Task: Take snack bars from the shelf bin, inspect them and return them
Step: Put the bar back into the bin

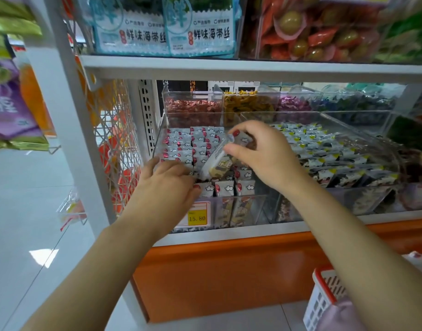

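- The right hand point(260, 151) pinches a snack bar point(217, 163) by its upper end, between the thumb and curled fingers.
- The bar hangs tilted above the bin point(257, 209). Its lower end points down and to the left, close to the fingertips of the left hand point(167, 185).
- The bar's clear wrapper shows a pale and brown filling.
- The left hand lies palm-down on the packed bars point(200, 142) at the bin's front left. Its fingers are stretched out and relaxed over them, and nothing shows grasped in it.
- The bin is clear plastic and stands on the lower shelf point(229, 236). It holds neat rows of silver packets printed with red dots and white clouds.
- A yellow price tag point(197, 215) reading 15.80 is fixed to the bin's front wall, partly hidden by the left wrist.
- Just to the right stands a neighbouring bin point(362, 199) of packets in black, white and yellow.
- Behind both are smaller clear bins of wrapped sweets point(193, 108): reddish, then gold, then purple.
- The upper shelf point(229, 68) carries blue and white seaweed packs point(200, 27).
- An orange panel point(229, 278) runs under the lower shelf.
- A red-rimmed white basket point(322, 299) sits at the lower right.
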Demonstrator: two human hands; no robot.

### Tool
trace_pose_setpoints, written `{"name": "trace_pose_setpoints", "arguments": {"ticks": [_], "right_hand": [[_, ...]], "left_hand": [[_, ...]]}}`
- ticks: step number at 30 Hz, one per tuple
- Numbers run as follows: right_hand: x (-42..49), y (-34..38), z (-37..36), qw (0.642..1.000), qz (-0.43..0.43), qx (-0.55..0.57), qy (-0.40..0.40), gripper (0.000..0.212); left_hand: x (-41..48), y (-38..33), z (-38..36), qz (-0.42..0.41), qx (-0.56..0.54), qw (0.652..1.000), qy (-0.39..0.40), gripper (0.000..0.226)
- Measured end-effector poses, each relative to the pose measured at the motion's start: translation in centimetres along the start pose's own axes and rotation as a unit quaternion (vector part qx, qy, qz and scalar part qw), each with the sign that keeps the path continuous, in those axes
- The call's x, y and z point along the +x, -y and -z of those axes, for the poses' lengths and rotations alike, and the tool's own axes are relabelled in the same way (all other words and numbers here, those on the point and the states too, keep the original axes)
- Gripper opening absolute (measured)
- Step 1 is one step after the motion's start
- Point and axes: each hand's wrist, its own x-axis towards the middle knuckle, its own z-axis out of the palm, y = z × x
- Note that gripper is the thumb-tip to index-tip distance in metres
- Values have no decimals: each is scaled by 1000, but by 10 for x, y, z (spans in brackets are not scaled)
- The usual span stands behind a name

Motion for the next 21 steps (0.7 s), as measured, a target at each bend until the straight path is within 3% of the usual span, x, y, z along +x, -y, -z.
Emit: {"name": "trace_pose_setpoints", "arguments": {"ticks": [5,9,13,16,19,21], "right_hand": [[17,8,-23,986,50,-125,94,45],[16,9,-43,981,51,-150,116,38],[10,-1,-47,945,86,-238,206,25],[17,-5,-41,948,58,-199,241,28],[32,-4,-36,981,-19,-51,184,28],[42,-6,-38,985,-21,-63,157,22]], "left_hand": [[-1,0,4,-8,9,1000,11,44],[-2,4,7,-5,0,1000,5,42],[-1,10,7,5,-6,1000,-4,37],[-1,13,6,6,-16,1000,-6,36],[0,15,7,9,-34,999,-19,33],[0,16,7,13,-38,999,-29,33]]}}
